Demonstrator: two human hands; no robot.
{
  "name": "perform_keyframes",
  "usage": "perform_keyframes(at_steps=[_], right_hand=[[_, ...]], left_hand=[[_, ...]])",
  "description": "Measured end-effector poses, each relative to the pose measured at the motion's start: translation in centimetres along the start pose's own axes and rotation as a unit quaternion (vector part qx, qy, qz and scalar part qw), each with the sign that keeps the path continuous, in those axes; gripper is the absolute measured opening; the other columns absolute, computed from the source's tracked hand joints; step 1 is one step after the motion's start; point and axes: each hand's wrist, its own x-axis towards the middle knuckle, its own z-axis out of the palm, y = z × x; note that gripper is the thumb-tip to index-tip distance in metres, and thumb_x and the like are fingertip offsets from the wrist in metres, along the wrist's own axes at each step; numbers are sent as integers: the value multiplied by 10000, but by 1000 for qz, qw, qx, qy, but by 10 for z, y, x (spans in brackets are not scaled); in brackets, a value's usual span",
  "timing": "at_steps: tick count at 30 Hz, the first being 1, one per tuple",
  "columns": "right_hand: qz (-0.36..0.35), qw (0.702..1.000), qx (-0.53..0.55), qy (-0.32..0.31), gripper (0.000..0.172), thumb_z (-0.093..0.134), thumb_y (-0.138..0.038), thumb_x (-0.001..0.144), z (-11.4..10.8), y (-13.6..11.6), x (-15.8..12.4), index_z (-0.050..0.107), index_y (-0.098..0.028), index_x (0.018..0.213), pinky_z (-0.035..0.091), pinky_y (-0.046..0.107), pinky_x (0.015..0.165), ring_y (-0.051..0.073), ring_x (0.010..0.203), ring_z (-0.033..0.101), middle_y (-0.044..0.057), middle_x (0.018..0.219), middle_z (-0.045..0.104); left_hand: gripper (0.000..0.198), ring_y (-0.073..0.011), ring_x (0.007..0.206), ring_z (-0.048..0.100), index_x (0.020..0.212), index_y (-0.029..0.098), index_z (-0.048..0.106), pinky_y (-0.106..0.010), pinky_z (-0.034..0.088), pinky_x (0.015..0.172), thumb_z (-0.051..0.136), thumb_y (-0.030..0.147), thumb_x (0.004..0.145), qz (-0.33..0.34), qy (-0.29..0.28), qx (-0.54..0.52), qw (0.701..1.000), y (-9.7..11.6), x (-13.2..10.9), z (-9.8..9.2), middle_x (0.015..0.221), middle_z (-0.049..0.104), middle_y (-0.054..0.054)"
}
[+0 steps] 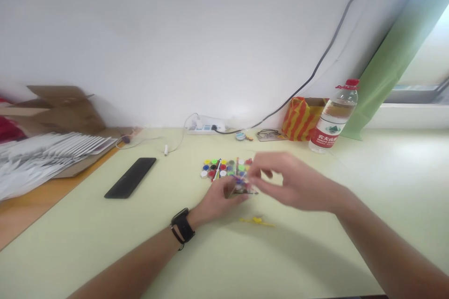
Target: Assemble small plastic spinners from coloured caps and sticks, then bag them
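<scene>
Several small round pots with coloured lids (213, 167) stand close together on the table, with thin sticks lying across them. My left hand (219, 198) curls at the front right of these pots. Its thumb and fingers close around something small and partly see-through, which I cannot make out. Just right of it, my right hand (293, 182) is raised with thumb and fingertips pinched together. Motion blurs those fingertips, and whatever is between them is too small to name. A thin yellow strip with a lump in its middle (257, 220) lies on the table in front of both hands.
A black phone-like slab (130, 177) lies at the left. Behind are a white power strip (206, 126), glasses (268, 133), a striped bag (300, 119) and a large water bottle (333, 119). White packets (52, 159) and a cardboard box (66, 107) fill the far left.
</scene>
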Motion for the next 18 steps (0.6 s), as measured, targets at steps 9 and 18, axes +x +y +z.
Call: perform_keyframes(at_steps=[9, 18], right_hand=[[74, 978, -96, -168, 128, 521, -157, 945, 87, 16, -45, 644, -185, 967, 528, 395, 820, 276, 955, 691, 98, 1020, 726], [40, 972, 130, 192, 125, 636, -329, 974, 8, 11, -19, 726, -261, 1029, 530, 374, 946, 228, 1060, 661, 60, 1139, 707]], left_hand=[[367, -272, 1068, 714, 1160, 183, 701, -397, 546, 977, 768, 387, 862, -1, -1, -18, 1000, -7, -2, 3, 1123, 766, -101], [444, -288, 1042, 728, 1237, 180, 665, -405, 569, 909, 769, 394, 863, -15, -11, -3, 1000, -6, -3, 3, 1159, 758, -121]])
